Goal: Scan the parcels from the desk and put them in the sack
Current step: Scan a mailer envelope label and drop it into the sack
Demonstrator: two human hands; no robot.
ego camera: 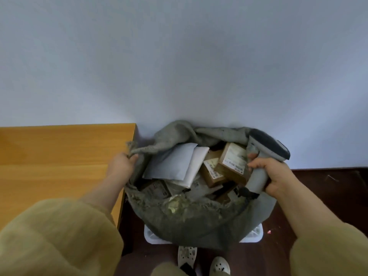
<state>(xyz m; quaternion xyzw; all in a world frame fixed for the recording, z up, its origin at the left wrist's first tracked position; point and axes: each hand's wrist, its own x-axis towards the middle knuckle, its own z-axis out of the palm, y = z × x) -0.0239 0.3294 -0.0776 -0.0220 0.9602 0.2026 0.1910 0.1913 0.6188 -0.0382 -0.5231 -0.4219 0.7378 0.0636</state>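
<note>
A grey-green sack [191,220] stands open on the floor to the right of the wooden desk [59,162]. Inside lie white padded envelopes [171,164] and brown cardboard parcels [232,160] with labels. My left hand [122,163] grips the sack's left rim beside the desk corner. My right hand [270,174] holds a grey handheld scanner [266,152] by its handle over the sack's right rim, head pointing up and away.
The sack sits on a white plastic basket [253,236] on a dark floor [322,196]. A pale wall [179,56] rises right behind sack and desk. My feet in white shoes [219,265] stand just in front of the basket.
</note>
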